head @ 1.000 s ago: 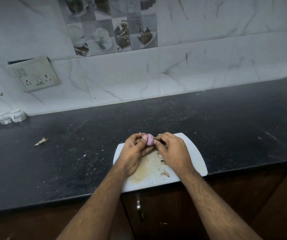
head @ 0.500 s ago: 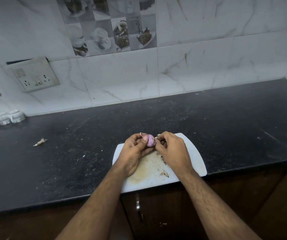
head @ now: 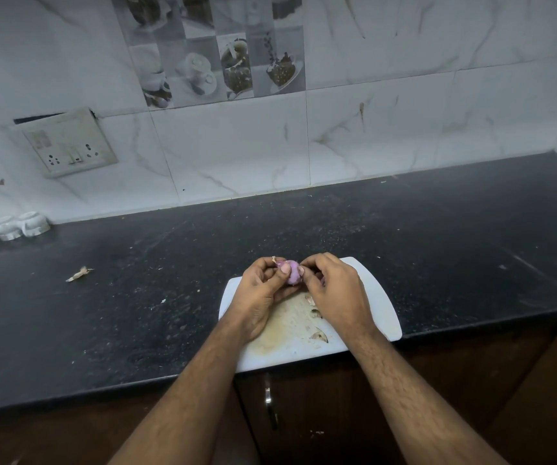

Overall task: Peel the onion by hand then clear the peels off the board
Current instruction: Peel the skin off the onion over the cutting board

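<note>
The onion (head: 292,272) is small and round, with a pale purple, smooth and a little shiny surface where the dry skin is already off. It is held in the air above the far part of the white cutting board (head: 376,298), between the two hands. At its upper left side a thin piece of dry, light brown skin sticks up past the fingers.

The left hand (head: 263,290) grasps the onion: the fingers are curled behind and under it, and the thumb presses on its front. The right hand (head: 332,290) is also curled, and its thumb and fingertips pinch at the right side of the onion; if they hold a piece of skin or the onion itself, I cannot tell, because the fingers cover that place.

The board lies on the dark desk (head: 438,250), at its near edge, and its middle is stained yellowish brown. A few peels (head: 318,334) lie on the board, just beside the right wrist; they are small, curved and brownish. One more dry scrap (head: 79,274) lies on the desk well apart to the left. At the far left of the desk, against the marble wall, stand three small white cups (head: 8,227) in a row.
</note>
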